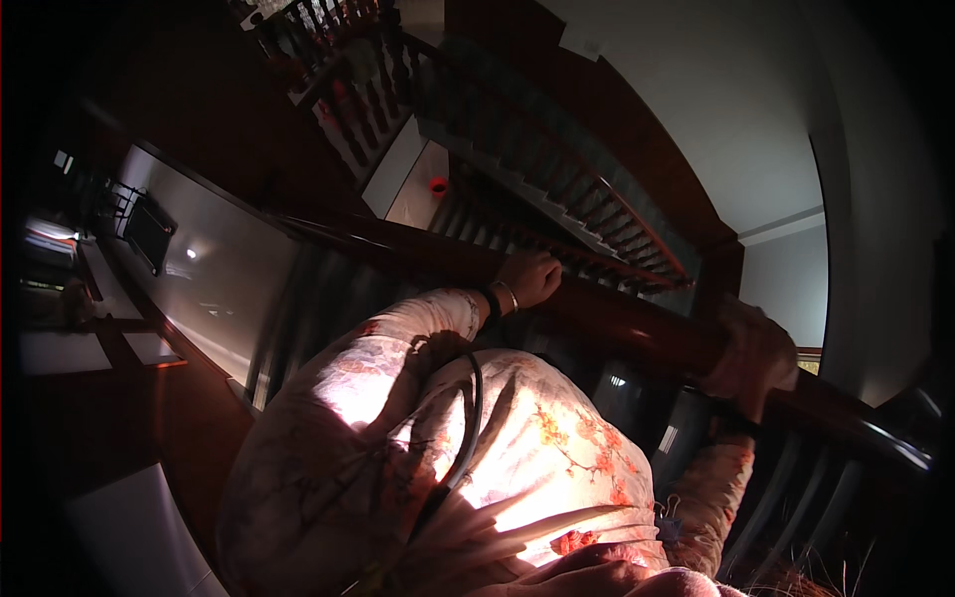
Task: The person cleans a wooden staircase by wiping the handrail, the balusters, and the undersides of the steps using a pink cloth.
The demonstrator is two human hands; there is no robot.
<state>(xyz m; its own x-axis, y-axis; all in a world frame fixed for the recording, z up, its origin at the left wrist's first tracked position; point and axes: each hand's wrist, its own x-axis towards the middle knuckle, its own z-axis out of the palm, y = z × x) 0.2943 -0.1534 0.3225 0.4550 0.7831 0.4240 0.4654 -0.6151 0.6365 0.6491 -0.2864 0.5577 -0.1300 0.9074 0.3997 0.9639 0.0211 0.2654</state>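
A dark reddish wooden handrail [630, 324] runs diagonally in front of my body. My left hand [531, 277], with a bracelet and a dark band at the wrist, rests on it with the fingers curled into a fist. Nothing shows in that fist. Farther right along the same rail, my right hand [750, 354] is wrapped over the top. Motion blur and shadow cover it, so I cannot tell whether a cloth lies under the fingers. My light floral top [552, 433] is in bright sunlight, and a dark cord [471, 425] hangs across it.
Beyond the rail, a staircase [537, 179] with wooden balusters [597, 209] drops into an open stairwell. A red round object [439, 186] is far below. Pale balusters [783, 485] stand under my rail. On the left are a glossy floor [216, 276] and a dark piece of furniture [151, 233].
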